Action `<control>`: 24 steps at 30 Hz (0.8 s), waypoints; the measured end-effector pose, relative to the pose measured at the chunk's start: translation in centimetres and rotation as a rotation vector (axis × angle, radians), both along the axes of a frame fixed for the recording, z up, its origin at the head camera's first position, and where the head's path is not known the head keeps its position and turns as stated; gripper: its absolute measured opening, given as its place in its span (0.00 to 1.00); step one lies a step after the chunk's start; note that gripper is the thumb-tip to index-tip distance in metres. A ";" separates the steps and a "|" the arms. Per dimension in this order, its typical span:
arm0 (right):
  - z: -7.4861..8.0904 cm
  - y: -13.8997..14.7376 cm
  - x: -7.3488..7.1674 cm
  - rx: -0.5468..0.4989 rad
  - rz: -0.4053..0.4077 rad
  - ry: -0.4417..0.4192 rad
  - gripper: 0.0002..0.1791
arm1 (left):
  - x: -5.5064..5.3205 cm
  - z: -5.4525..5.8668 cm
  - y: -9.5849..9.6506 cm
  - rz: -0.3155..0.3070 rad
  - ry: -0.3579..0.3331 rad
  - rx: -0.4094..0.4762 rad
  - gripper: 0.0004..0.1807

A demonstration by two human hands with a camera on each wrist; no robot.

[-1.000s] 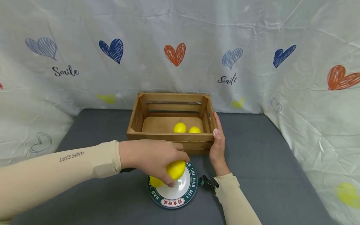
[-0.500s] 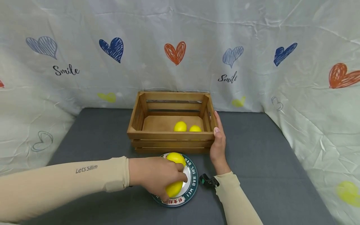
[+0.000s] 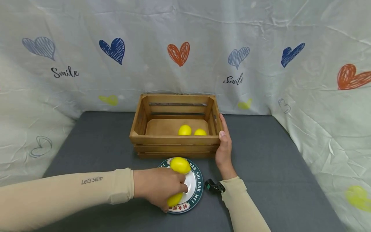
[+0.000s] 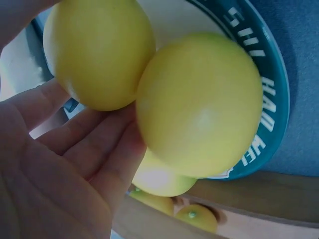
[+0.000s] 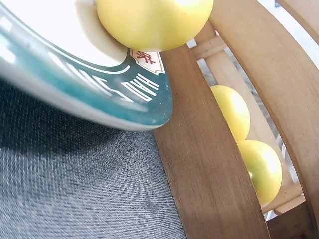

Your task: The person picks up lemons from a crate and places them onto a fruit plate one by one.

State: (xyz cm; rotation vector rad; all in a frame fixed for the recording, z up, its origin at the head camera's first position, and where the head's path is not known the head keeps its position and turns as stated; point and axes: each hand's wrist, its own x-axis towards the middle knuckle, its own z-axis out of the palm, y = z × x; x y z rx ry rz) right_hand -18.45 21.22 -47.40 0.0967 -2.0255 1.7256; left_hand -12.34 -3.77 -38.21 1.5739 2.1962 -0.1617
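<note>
My left hand [image 3: 160, 187] reaches over the round plate [image 3: 199, 190] with a green lettered rim. Its thumb and fingers are round a yellow lemon [image 3: 174, 200] at the near side. In the left wrist view that lemon [image 4: 99, 55] sits between thumb and fingers, and a second lemon [image 4: 199, 104] touches it, hidden by the hand in the head view. Another lemon [image 3: 180, 165] lies at the plate's far side. My right hand [image 3: 224, 153] rests against the right end of the slatted wooden crate [image 3: 176, 140], fingers straight along its outside and thumb at the front corner.
Two lemons, one [image 3: 185, 130] left of the other [image 3: 200, 132], lie in the crate, right of its middle. The plate stands close before the crate's front wall on a dark grey tablecloth [image 3: 261, 161]. A white curtain [image 3: 203, 25] with printed hearts hangs behind.
My left hand has let go of one lemon at the plate's far side. It has come back nearer and reached round another at the near side. The right hand stays at the crate.
</note>
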 end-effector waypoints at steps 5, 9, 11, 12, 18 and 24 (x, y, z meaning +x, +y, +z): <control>0.2 -0.1 0.0 0.002 0.002 -0.010 0.37 | -0.1 -0.6 -0.1 -0.001 0.009 0.002 0.39; 0.2 -0.1 0.0 0.006 -0.002 -0.013 0.36 | 0.0 -0.8 -0.1 -0.009 0.025 0.004 0.39; 0.2 -0.2 0.1 0.008 -0.003 -0.013 0.36 | 0.0 -0.8 -0.1 -0.011 0.025 0.002 0.39; 0.2 -0.2 0.1 0.009 -0.003 -0.013 0.36 | 0.0 -0.8 -0.1 -0.011 0.023 0.002 0.39; 0.3 -0.1 0.2 0.003 -0.006 -0.011 0.36 | -0.1 -0.3 -0.2 0.014 -0.032 0.006 0.41; 0.0 -0.1 0.2 0.003 -0.005 -0.006 0.36 | -0.3 0.5 -0.1 0.033 -0.040 0.015 0.40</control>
